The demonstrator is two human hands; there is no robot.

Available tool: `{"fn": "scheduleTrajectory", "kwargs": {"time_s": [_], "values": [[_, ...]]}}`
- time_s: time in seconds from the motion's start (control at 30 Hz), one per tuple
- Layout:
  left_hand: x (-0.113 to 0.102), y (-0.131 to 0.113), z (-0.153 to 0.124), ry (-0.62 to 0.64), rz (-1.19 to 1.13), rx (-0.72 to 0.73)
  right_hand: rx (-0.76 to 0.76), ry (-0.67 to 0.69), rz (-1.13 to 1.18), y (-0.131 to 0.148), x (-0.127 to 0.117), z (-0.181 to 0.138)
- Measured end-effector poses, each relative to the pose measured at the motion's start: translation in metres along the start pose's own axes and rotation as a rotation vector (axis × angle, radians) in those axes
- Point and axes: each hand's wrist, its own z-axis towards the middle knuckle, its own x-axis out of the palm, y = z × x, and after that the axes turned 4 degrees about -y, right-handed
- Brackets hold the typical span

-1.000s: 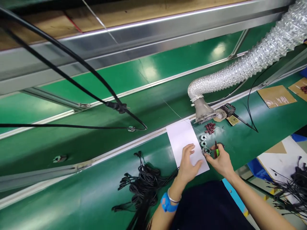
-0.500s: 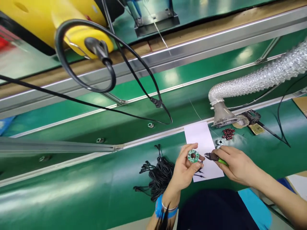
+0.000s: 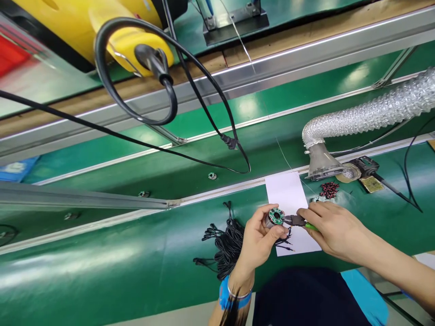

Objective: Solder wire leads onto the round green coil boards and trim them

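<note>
My left hand [image 3: 258, 240] holds a small round green circuit board part [image 3: 275, 216] above a white sheet of paper [image 3: 288, 199]. My right hand [image 3: 331, 228] grips green-handled cutters [image 3: 301, 221], whose dark jaws touch the right edge of the round part. Thin black wires hang from the part over the paper. A blue band sits on my left wrist.
A bundle of black cables [image 3: 224, 242] lies left of the paper on the green bench. A silver flexible duct [image 3: 360, 117] ends at a nozzle [image 3: 319, 164] behind the paper, with red rings [image 3: 329, 189] and a soldering iron [image 3: 377, 174] beside it. Black cords and a yellow tool [image 3: 112, 31] hang overhead.
My left hand has lifted a round part from beside the paper. My right hand has brought the cutters up to it, and the jaws now touch its edge. The view has tilted upward.
</note>
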Motion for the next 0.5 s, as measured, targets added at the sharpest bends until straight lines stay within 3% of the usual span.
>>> {"fn": "scheduleTrajectory", "kwargs": {"time_s": [0.13, 0.23, 0.3, 0.4, 0.5], "values": [[-0.005, 0.002, -0.001, 0.036, -0.058, 0.075, 0.069, 0.028, 0.073, 0.002, 0.001, -0.001], [-0.010, 0.002, -0.002, 0.136, -0.110, 0.062, 0.179, 0.074, 0.187, 0.003, 0.003, -0.003], [-0.012, 0.003, -0.004, 0.131, -0.093, 0.054, 0.240, 0.098, 0.247, 0.005, 0.005, -0.006], [-0.012, 0.007, -0.005, -0.035, 0.096, 0.139, 0.305, 0.122, 0.268, 0.012, 0.008, -0.010], [-0.010, 0.010, -0.004, -0.255, 0.385, 0.363, 0.307, 0.108, 0.225, 0.022, 0.011, -0.012]]}}
